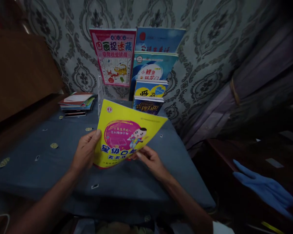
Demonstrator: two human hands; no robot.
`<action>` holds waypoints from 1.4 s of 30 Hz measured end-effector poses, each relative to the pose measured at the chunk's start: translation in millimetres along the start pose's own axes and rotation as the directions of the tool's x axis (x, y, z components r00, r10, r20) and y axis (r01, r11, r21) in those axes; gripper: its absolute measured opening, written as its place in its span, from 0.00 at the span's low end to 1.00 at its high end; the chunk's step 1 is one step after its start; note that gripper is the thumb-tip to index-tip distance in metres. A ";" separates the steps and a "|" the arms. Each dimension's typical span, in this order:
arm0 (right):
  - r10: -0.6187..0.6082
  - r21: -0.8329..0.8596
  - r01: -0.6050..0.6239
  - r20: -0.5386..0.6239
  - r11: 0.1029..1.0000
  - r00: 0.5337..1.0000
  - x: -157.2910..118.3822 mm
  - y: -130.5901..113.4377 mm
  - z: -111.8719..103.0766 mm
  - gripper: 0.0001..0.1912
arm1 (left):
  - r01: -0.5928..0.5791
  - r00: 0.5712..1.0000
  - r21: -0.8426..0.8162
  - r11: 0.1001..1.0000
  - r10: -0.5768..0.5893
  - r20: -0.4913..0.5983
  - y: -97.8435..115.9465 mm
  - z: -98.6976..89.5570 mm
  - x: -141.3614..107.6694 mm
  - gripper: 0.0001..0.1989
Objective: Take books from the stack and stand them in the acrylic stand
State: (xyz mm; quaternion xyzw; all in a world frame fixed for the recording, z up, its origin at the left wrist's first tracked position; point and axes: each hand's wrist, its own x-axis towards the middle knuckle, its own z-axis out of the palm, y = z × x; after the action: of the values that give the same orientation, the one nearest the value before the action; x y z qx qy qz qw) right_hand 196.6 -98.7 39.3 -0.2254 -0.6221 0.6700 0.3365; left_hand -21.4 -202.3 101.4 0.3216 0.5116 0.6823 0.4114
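Both hands hold up a yellow workbook [127,117] with a magenta circle and a cartoon child on its cover. My left hand [86,148] grips its left edge, thumb in front. At the lower right edge, my right hand [152,161] pinches the cover, and the book bends a little there. Just behind it stands a tiered rack of books. A pink picture book [114,58] fills its upper left. On the right, a blue storybook [158,39], a teal book [153,66], a yellow and blue book [150,88] and a dark blue book [148,105] stand in steps.
A small stack of books [78,100] lies at the table's back left. The blue-grey tablecloth [56,169] has small printed patches. Blue gloves [263,185] lie on a dark surface at right. Behind are a patterned wall [200,35] and a tied curtain [224,97].
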 end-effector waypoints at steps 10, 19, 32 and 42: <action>0.296 -0.243 -0.299 -0.050 0.923 0.954 -0.7 17.1 -18.3 0.25 | 0.037 0.998 0.503 0.864 -0.055 0.021 -59.8 -42.1 33.0 0.22; 0.415 -0.329 -0.399 -0.022 0.856 0.910 4.1 18.2 -17.7 0.27 | -0.306 0.951 0.949 0.076 0.065 0.302 -71.7 -47.8 39.2 0.19; 0.426 -0.279 -0.426 -0.063 0.861 0.902 6.6 18.7 -14.7 0.26 | -0.396 0.901 0.887 -0.237 0.085 0.425 -78.2 -35.3 74.4 0.20; 0.275 -0.451 -0.313 -0.148 0.836 0.950 9.8 21.2 -24.4 0.13 | -0.483 0.869 0.867 -0.119 0.059 0.492 -87.9 -42.5 99.0 0.22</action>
State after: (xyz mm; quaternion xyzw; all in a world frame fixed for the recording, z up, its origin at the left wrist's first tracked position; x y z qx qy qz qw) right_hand 204.0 -74.9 16.5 -0.4185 -0.7101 0.5339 0.1887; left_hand -82.6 -120.4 7.1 0.7115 0.6928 0.1129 -0.0322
